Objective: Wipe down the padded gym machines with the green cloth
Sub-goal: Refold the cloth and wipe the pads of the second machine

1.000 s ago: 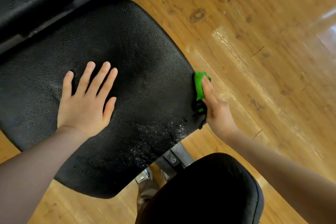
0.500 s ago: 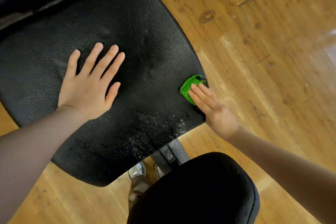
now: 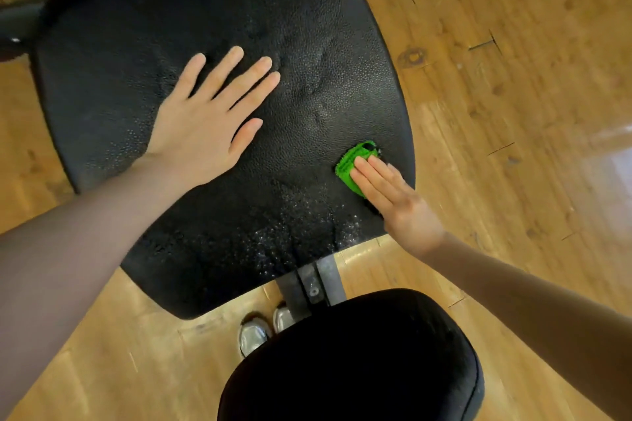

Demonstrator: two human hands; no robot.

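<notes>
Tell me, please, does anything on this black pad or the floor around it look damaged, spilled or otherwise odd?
Yes. The large black pad has a patch of small wet-looking droplets near its front edge, between the left hand and the green cloth under the right hand. The wooden floor shows dark scratches.

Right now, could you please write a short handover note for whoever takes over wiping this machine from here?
Left hand: open, flat on the large black seat pad, fingers spread, bracing.
Right hand: straight fingers pressing the green cloth onto the pad near its right edge.
Done: cannot tell how much has been wiped; droplets show on the pad's near part, by the metal bracket.
Left: wipe through the droplets and the rest of this pad, then the smaller black pad in the near foreground.
</notes>
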